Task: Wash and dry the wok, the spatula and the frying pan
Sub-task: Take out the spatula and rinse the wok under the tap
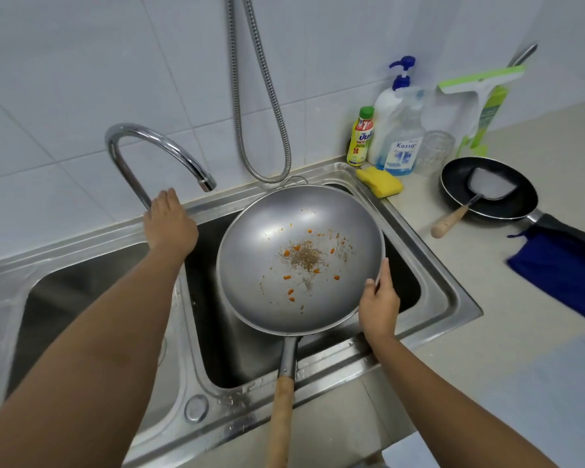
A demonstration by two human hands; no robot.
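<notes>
White tile at the back, steel sink (451, 295) in front, and down in the basin the wok (301, 258), tilted, flecked with crumbs and orange bits. Right hand (379, 305) pinching the wok's right rim, thumb inside; left hand (169, 221) at the foot of the tap (142, 129) left of the wok, grip there impossible to read. Best to hold that rim steady, swing the spout over the wok and start the water gently; frying pan (456, 187) with spatula (490, 189) in it lying right of the wok.

The wok (301, 258) is dull grey metal with a wooden handle. The sink (429, 265) and tap (156, 146) are shiny steel. The frying pan (520, 204) looks matt black.
</notes>
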